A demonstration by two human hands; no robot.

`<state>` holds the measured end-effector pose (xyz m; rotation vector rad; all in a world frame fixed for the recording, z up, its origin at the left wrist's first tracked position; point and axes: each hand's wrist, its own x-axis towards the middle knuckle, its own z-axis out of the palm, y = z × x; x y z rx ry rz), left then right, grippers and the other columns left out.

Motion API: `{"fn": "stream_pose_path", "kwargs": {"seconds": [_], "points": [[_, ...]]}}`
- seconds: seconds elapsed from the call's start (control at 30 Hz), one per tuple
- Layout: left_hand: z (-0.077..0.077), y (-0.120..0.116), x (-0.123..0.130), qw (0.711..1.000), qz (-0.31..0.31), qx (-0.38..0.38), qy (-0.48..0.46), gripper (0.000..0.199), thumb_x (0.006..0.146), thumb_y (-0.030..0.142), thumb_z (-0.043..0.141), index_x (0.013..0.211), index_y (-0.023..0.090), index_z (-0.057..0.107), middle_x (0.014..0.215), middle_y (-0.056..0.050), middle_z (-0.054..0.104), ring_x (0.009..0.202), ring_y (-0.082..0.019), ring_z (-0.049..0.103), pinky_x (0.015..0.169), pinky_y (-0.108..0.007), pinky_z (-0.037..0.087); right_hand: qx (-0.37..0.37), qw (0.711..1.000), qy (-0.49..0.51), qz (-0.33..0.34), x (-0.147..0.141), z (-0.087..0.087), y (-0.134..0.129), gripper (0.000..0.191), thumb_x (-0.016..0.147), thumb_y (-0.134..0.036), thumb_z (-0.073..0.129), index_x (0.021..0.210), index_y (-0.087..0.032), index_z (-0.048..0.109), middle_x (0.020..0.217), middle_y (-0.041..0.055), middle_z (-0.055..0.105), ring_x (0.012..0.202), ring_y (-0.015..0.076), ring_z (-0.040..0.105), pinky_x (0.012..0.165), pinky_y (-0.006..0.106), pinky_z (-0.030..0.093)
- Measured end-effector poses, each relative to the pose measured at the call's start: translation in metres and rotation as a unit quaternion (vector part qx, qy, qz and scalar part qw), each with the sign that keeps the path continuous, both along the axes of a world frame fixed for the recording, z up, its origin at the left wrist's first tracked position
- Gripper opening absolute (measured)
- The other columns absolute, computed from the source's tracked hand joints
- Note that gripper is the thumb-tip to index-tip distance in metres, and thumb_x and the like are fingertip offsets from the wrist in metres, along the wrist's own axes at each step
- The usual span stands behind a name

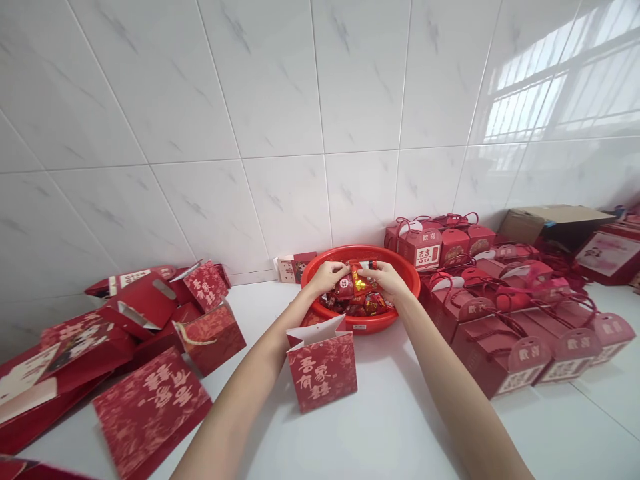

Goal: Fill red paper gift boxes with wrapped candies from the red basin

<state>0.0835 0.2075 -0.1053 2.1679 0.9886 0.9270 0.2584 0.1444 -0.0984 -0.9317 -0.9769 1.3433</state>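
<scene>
Both hands are over a round red basin (367,325) that holds shiny red and gold wrapped candies (374,304). My left hand (330,277) is closed on the left side of a red and gold packet (359,283). On its right side, the fingers of my right hand (386,278) pinch the same packet. An open red paper bag (323,373) with light lettering stands upright in front of the basin, between my forearms.
Several red gift boxes (510,347) with cord handles stand in rows at the right. Behind them is a brown cardboard box (555,217). Red bags and boxes (150,400) lie piled at the left. A tiled wall (280,100) rises behind.
</scene>
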Motion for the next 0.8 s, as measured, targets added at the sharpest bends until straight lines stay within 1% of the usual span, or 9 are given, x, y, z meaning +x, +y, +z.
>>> {"fn": "stream_pose_path", "kwargs": {"seconds": [0.13, 0.2, 0.3, 0.37, 0.43, 0.5, 0.63, 0.73, 0.8], "points": [[-0.002, 0.002, -0.001, 1.000, 0.019, 0.014, 0.015, 0.057, 0.080, 0.071, 0.047, 0.059, 0.018, 0.052, 0.059, 0.002, 0.050, 0.057, -0.013, 0.046, 0.055, -0.025, 0.036, 0.001, 0.997, 0.029, -0.068, 0.004, -0.001, 0.004, 0.025, 0.051, -0.017, 0.082, 0.071, -0.017, 0.067, 0.064, -0.0022, 0.068, 0.058, 0.0129, 0.062, 0.052, 0.022, 0.049], [-0.003, 0.003, -0.003, 0.999, 0.034, 0.021, 0.033, 0.054, 0.081, 0.067, 0.049, 0.056, 0.019, 0.051, 0.056, 0.002, 0.049, 0.056, -0.014, 0.047, 0.056, -0.025, 0.036, -0.007, 0.995, 0.050, -0.081, 0.006, 0.001, 0.005, 0.023, 0.054, -0.017, 0.081, 0.073, -0.018, 0.066, 0.062, -0.0032, 0.067, 0.055, 0.0128, 0.060, 0.048, 0.022, 0.048], [-0.003, 0.003, -0.005, 0.996, 0.058, 0.034, 0.066, 0.045, 0.085, 0.054, 0.051, 0.058, 0.018, 0.056, 0.057, 0.000, 0.055, 0.059, -0.016, 0.052, 0.060, -0.027, 0.039, -0.020, 0.995, 0.082, -0.060, 0.009, 0.006, 0.004, 0.020, 0.060, -0.017, 0.080, 0.075, -0.019, 0.067, 0.066, -0.0005, 0.070, 0.058, 0.0155, 0.064, 0.047, 0.023, 0.050], [-0.002, 0.001, -0.004, 0.993, 0.062, 0.045, 0.088, 0.033, 0.087, 0.043, 0.053, 0.070, 0.017, 0.065, 0.071, -0.004, 0.065, 0.072, -0.020, 0.059, 0.068, -0.028, 0.042, -0.027, 0.994, 0.104, -0.036, 0.010, 0.009, 0.002, 0.018, 0.063, -0.016, 0.079, 0.076, -0.019, 0.067, 0.069, 0.0010, 0.072, 0.061, 0.0165, 0.066, 0.050, 0.025, 0.054], [0.000, -0.003, -0.001, 0.991, 0.038, 0.049, 0.118, 0.022, 0.084, 0.034, 0.057, 0.085, 0.017, 0.071, 0.092, -0.007, 0.072, 0.089, -0.023, 0.062, 0.079, -0.029, 0.044, -0.035, 0.992, 0.123, -0.015, 0.010, 0.012, 0.001, 0.014, 0.067, -0.016, 0.077, 0.077, -0.018, 0.067, 0.070, 0.0018, 0.073, 0.061, 0.0165, 0.067, 0.053, 0.026, 0.056], [0.001, -0.006, 0.002, 0.986, -0.016, 0.034, 0.159, 0.020, 0.077, 0.029, 0.065, 0.093, 0.019, 0.074, 0.104, -0.007, 0.073, 0.097, -0.024, 0.064, 0.084, -0.028, 0.044, -0.042, 0.989, 0.139, -0.002, 0.011, 0.014, 0.001, 0.011, 0.070, -0.014, 0.075, 0.077, -0.017, 0.067, 0.069, 0.0023, 0.073, 0.060, 0.0160, 0.067, 0.054, 0.025, 0.056], [-0.003, -0.007, 0.009, 0.962, -0.121, -0.029, 0.244, 0.039, 0.066, 0.023, 0.075, 0.105, 0.023, 0.075, 0.091, -0.001, 0.076, 0.081, -0.021, 0.068, 0.075, -0.025, 0.048, -0.047, 0.985, 0.164, -0.005, 0.013, 0.015, 0.001, 0.009, 0.074, -0.011, 0.072, 0.078, -0.017, 0.067, 0.069, 0.0006, 0.072, 0.059, 0.0142, 0.067, 0.057, 0.024, 0.057], [-0.007, -0.004, 0.010, 0.951, -0.146, -0.051, 0.268, 0.048, 0.064, 0.022, 0.075, 0.112, 0.023, 0.074, 0.085, 0.000, 0.076, 0.075, -0.019, 0.068, 0.072, -0.024, 0.048, -0.049, 0.983, 0.175, -0.012, 0.014, 0.014, 0.001, 0.009, 0.075, -0.010, 0.071, 0.079, -0.017, 0.068, 0.069, 0.0000, 0.072, 0.059, 0.0140, 0.067, 0.057, 0.024, 0.057], [-0.009, -0.003, 0.010, 0.951, -0.149, -0.053, 0.265, 0.045, 0.063, 0.020, 0.076, 0.107, 0.023, 0.075, 0.083, 0.001, 0.075, 0.075, -0.018, 0.067, 0.072, -0.023, 0.048, -0.050, 0.982, 0.180, -0.014, 0.013, 0.014, 0.001, 0.008, 0.075, -0.009, 0.071, 0.078, -0.016, 0.069, 0.069, 0.0002, 0.072, 0.059, 0.0140, 0.067, 0.056, 0.024, 0.057]]}}
